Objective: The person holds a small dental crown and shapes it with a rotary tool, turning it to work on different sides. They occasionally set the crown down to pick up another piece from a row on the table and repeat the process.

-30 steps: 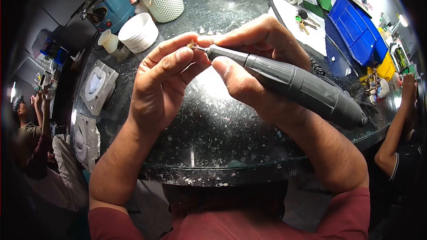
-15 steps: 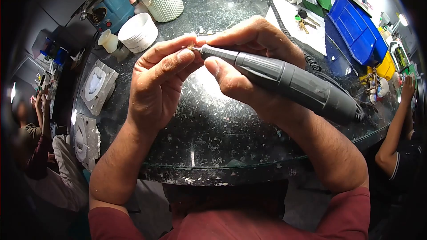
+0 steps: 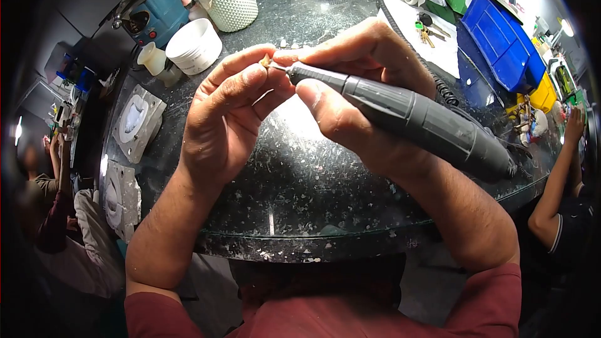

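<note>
My right hand [image 3: 350, 81] is wrapped round a dark grey rotary handpiece [image 3: 413, 112], which slants from lower right to upper left. Its thin metal bit [image 3: 279, 67] points at a tiny yellowish piece [image 3: 265, 61] pinched between the fingertips of my left hand [image 3: 228, 103]. That piece is too small and too covered by the fingers for me to tell its exact kind. The fingertips of both hands almost meet over the bright spot on the table.
Speckled with white debris, the dark table [image 3: 300, 194] carries two grey mould halves [image 3: 139, 122] at left. Behind them are a white tub [image 3: 194, 47] and a tool basket [image 3: 231, 3]. Keys [image 3: 426, 34] and a blue bin [image 3: 504, 40] lie right. People sit at both sides.
The handpiece and my right hand have shifted slightly right and down. The bit has drawn back a little from my left fingertips, so more of the small piece shows.
</note>
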The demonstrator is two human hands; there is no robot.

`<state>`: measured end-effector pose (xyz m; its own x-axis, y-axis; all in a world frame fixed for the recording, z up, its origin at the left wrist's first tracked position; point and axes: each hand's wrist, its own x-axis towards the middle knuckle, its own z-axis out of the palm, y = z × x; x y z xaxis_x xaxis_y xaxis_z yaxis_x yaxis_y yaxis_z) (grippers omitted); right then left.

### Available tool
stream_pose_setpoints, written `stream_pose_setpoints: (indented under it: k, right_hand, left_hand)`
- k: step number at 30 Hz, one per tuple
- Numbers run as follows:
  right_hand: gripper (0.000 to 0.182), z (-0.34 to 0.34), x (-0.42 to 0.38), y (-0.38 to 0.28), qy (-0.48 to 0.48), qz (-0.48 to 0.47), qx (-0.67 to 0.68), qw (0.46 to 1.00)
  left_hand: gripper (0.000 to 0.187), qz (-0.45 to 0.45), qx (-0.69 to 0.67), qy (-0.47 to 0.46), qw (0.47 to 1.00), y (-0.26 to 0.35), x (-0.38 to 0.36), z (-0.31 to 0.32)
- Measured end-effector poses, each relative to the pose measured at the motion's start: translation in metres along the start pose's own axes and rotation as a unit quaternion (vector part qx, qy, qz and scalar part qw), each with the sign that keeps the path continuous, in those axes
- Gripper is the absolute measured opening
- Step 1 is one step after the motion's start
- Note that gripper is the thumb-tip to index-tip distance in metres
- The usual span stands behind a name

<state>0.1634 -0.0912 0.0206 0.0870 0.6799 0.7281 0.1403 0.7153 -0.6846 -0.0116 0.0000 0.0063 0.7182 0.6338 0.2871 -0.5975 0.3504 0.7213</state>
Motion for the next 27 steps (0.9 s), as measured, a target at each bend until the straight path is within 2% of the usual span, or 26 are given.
stream_pose_setpoints:
  k: [4, 13, 23, 27]
  right_hand:
    - [0.022, 0.0028, -0.0012, 0.0001, 0.011, 0.022, 0.014, 1.0]
    - [0.021, 0.0018, -0.0001, 0.0049, 0.003, -0.009, 0.005, 1.0]
    - [0.021, -0.0012, -0.0008, -0.0005, -0.009, 0.02, -0.01, 1.0]
    - [0.021, -0.0006, -0.0004, 0.0006, 0.0, -0.002, 0.009, 1.0]
  left_hand:
    - [0.036, 0.009, -0.011, 0.015, 1.0, -0.0008, -0.0008, -0.002]
    - [0.034, 0.023, 0.019, 0.007, 1.0, -0.0005, -0.0005, -0.0001]
    - [0.031, 0.037, 0.07, 0.009, 0.997, 0.0008, 0.0005, -0.0016]
    - [0.031, 0.025, 0.037, 0.002, 0.999, 0.0001, 0.0001, 0.0008]
